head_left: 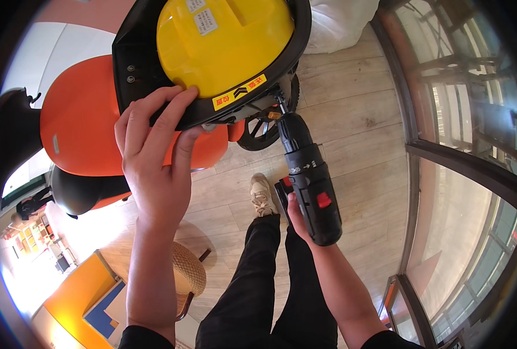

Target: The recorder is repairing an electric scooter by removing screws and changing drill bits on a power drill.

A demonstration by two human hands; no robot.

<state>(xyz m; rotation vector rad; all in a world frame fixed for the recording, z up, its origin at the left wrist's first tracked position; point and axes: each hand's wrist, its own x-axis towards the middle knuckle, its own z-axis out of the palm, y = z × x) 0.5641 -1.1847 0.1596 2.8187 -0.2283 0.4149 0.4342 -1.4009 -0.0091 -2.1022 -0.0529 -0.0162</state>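
A yellow helmet (223,41) sits in a black basket (131,93) on the front of an orange scooter (81,116). My left hand (159,136) grips the basket's near rim, with its fingers over the top and its thumb underneath. My right hand (299,218) is wrapped around the handle of a black cordless drill (310,183) with a red switch. The drill's bit points up at the underside of the basket's front edge, beside a yellow label (240,92). Whether the bit touches a screw is too small to tell.
A black spoked wheel (264,131) shows below the basket. Glass panels in dark frames (444,160) stand on the right. A woven stool (185,267) is at the lower left, and a white bag (340,23) lies at the top. Wooden planks (357,145) cover the floor.
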